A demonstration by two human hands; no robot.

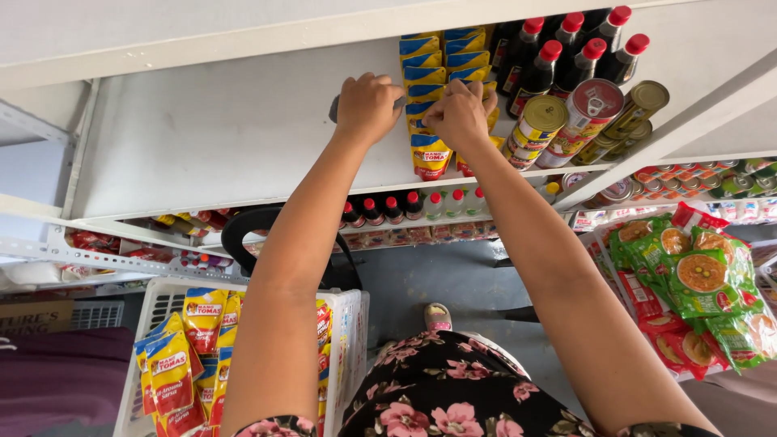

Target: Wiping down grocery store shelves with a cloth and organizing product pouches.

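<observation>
Both hands, left (368, 105) and right (460, 115), curl closed over yellow-blue sauce pouches (430, 154), fingertips hidden behind knuckles.

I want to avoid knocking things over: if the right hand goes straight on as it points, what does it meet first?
Probably the row of yellow-and-blue sauce pouches directly beyond the right hand; depth is unclear.

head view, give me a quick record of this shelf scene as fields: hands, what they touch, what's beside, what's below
left hand: left hand closed, knuckles up, on the white shelf, a dark object partly hidden under it
right hand: right hand pinching the top of a yellow and blue pouch
row behind: more yellow and blue pouches lined up front to back
beside: tin cans lying on their sides, dark bottles with red caps
below: white basket holding yellow and red pouches
far right: green packets
</observation>
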